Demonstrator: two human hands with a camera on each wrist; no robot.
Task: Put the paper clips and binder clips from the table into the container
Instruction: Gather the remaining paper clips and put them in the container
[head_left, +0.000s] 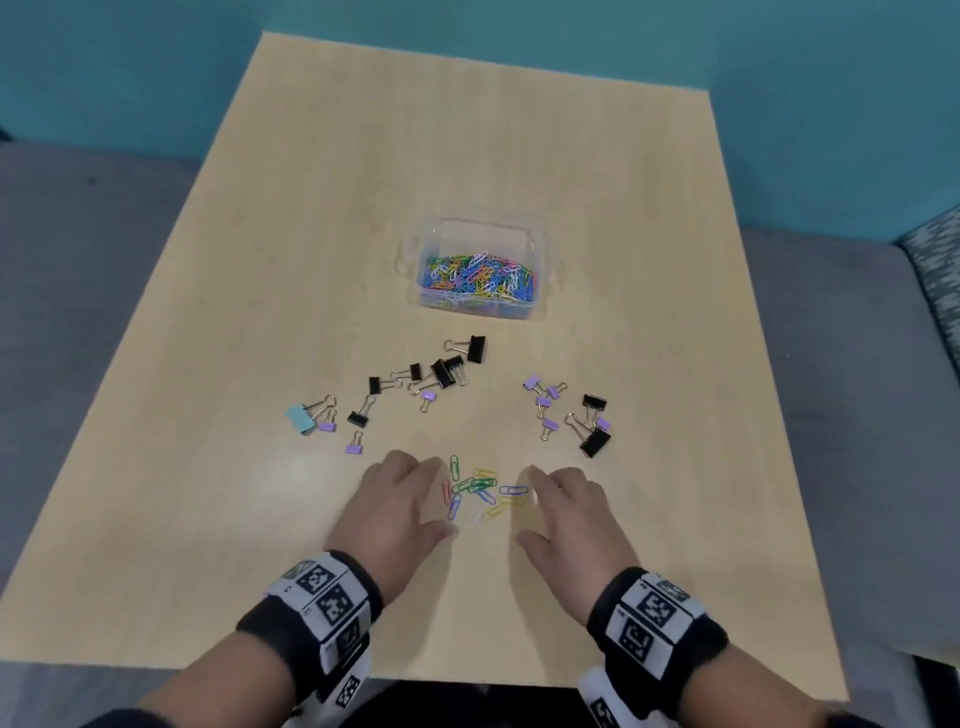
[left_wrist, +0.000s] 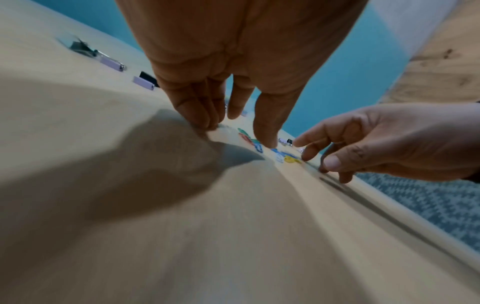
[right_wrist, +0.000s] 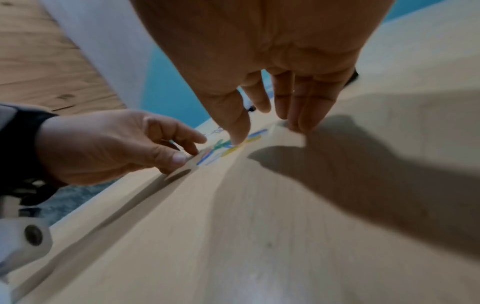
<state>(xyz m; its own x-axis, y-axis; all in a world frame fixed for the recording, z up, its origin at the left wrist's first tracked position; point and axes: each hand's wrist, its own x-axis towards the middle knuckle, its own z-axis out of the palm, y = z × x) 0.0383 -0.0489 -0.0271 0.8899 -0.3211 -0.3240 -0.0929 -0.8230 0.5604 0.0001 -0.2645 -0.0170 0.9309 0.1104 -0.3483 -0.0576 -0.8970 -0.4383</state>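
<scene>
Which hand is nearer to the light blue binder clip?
Left. The left hand lies below and to the right of the light blue binder clip; the right hand is much farther right, past the paper clips.

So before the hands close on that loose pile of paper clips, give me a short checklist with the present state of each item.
1. Left hand free to gather: ok, fingers extended, holding nothing.
2. Right hand free to gather: ok, fingers extended, holding nothing.
3. Loose paper clips lie between both hands: ok, bunched on the table.
4. Container open and upright: ok, no lid seen, already holding many clips.
5. Binder clips out of the sweep: ok, both groups lie farther out, apart from the pile.
6. Fingertips touching the table: cannot tell, wrist views are blurred.
</scene>
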